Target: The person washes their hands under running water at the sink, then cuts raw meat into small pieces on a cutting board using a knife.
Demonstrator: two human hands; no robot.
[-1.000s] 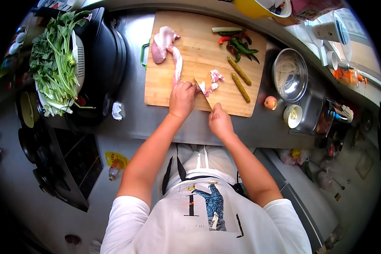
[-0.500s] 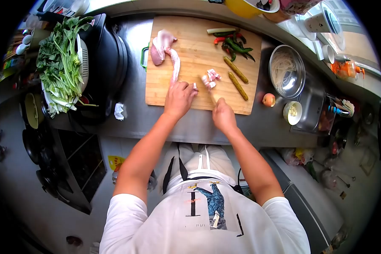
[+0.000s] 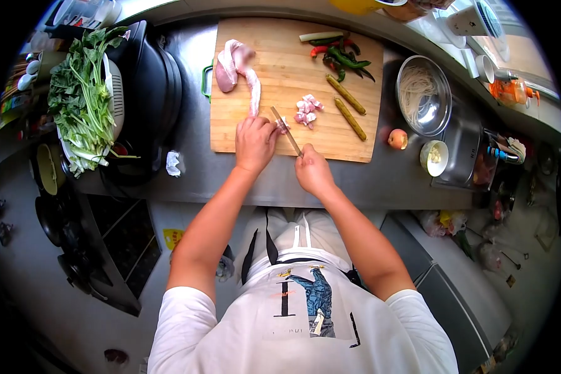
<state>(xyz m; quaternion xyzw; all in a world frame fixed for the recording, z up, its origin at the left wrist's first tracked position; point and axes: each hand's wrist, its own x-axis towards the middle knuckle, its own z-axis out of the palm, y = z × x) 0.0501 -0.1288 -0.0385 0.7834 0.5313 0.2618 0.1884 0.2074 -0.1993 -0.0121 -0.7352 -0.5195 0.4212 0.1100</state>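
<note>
My left hand (image 3: 256, 143) presses its closed fingers on the near end of a strip of raw meat (image 3: 254, 92) on the wooden cutting board (image 3: 274, 62). In my right hand (image 3: 314, 169) is a knife (image 3: 287, 131), its handle hidden in my fist and its blade angled up and left. The blade stands against the meat end, just beside my left fingertips. To the right of the knife lies a small pile of diced meat (image 3: 307, 111). A larger raw piece of meat (image 3: 228, 75) joins the strip at the board's upper left.
Green and red chili peppers (image 3: 349, 63) and two pickled cucumbers (image 3: 350, 118) lie on the board's right. Beyond are a metal bowl of noodles (image 3: 439, 115), an onion (image 3: 397, 139), a small bowl (image 3: 434, 158) and the sink (image 3: 458, 140). Leafy greens (image 3: 84, 93) fill a basket at left.
My right hand has brought the knife left, from the diced pile to the meat end by my left fingers. The diced pieces now lie together, apart from the blade. My view has shifted slightly.
</note>
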